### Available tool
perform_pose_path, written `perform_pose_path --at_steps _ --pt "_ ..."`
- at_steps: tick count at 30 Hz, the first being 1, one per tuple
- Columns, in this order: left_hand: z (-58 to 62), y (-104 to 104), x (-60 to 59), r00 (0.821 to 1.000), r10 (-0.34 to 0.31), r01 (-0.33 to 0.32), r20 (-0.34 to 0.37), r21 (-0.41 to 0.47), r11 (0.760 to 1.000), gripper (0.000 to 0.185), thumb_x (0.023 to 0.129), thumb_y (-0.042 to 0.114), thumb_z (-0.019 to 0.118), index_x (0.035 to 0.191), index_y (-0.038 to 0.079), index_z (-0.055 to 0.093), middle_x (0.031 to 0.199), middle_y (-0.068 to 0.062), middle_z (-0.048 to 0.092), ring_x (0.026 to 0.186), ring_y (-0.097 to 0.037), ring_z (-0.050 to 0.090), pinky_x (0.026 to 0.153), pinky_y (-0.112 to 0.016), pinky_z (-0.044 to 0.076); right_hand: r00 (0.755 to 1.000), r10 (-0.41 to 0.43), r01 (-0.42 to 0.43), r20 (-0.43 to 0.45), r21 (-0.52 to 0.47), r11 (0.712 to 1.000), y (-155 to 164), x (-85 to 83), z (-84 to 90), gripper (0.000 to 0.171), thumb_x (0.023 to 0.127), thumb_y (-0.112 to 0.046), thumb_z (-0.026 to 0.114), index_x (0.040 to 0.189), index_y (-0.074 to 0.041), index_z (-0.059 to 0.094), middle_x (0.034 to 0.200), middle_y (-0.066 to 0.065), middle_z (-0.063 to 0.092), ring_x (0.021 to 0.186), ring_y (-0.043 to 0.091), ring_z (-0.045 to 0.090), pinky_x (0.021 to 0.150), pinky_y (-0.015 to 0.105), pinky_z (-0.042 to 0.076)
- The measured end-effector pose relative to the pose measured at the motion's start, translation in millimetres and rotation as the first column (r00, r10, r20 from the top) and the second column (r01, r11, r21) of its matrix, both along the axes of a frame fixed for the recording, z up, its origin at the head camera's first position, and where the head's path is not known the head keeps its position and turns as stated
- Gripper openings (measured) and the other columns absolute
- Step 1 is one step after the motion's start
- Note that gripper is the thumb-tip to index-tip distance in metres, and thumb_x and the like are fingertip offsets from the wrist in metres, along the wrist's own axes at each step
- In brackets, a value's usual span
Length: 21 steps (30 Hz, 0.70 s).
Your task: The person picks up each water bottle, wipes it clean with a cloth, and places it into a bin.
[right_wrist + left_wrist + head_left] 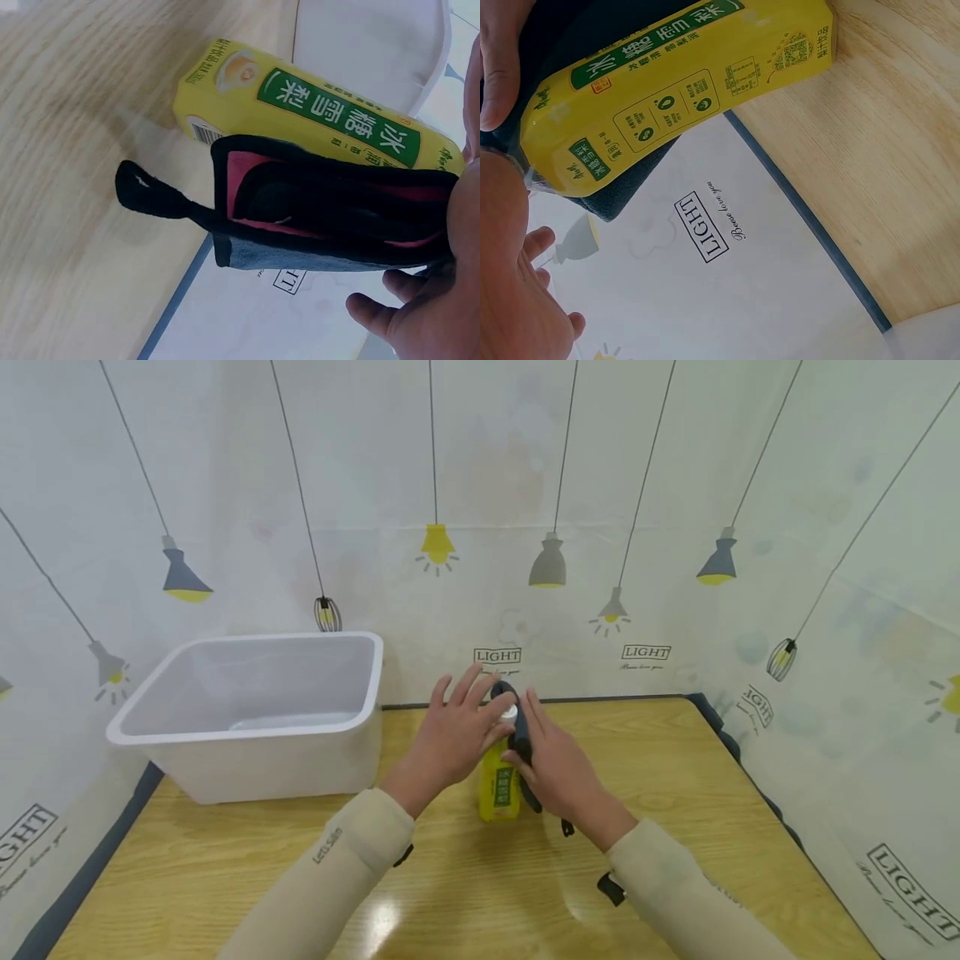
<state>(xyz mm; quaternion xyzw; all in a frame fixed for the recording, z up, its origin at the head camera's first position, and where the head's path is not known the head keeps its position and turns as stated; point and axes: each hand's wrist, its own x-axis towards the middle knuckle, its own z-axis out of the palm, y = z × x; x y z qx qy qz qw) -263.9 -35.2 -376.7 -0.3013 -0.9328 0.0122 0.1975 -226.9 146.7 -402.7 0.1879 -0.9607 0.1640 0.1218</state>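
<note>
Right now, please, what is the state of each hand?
Left hand: closed, pinching the yellow bottle at its white cap.
Right hand: closed, holding the dark pouch.

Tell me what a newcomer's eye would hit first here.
Probably the bright yellow bottle, upright near the middle of the table, its white cap in the left hand. Next, the dark pouch close on its right, held by the right hand, pink lining showing in the right wrist view. Then the big white tub at the table's back left.
</note>
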Motion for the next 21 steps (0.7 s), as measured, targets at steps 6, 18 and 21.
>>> perform_pose_path --at_steps 6,18,21 --pt "-3.0 -1.1 0.6 1.0 -0.024 0.024 -0.002 0.043 0.999 0.043 0.101 0.053 0.036 0.139 0.034 0.041 0.157 -0.001 0.03 0.151 -0.028 0.018 0.116 -0.058 0.024 1.0 -0.005 0.005 0.02 -0.016 1.0 1.4 4.0 -4.7 0.08 0.101 -0.04 0.048 0.155 0.0 0.006 0.16 0.021 0.021 0.14 0.035 0.041 0.111 0.047 0.039" --pt "-4.2 -1.8 3.5 0.999 -0.043 0.042 0.004 0.076 0.996 0.041 0.102 0.051 0.038 0.138 0.032 0.042 0.156 -0.002 0.031 0.151 -0.026 0.017 0.117 -0.057 0.021 0.998 -0.043 0.048 0.049 -0.092 0.995 3.5 11.2 -29.6 0.075 0.1 -0.032 0.055 0.154 -0.001 0.015 0.138 0.019 0.052 0.126 0.032 0.055 0.106 0.047 0.044" --pt "-4.3 -0.5 3.9 0.999 -0.045 0.045 0.008 0.078 0.996 0.042 0.102 0.051 0.037 0.138 0.032 0.041 0.156 -0.002 0.031 0.151 -0.027 0.017 0.117 -0.057 0.02 0.992 -0.082 0.086 0.099 -0.031 0.996 4.1 13.8 -41.8 0.074 0.1 -0.034 0.055 0.154 -0.001 0.017 0.147 0.018 0.045 0.133 0.031 0.049 0.112 0.051 0.037"
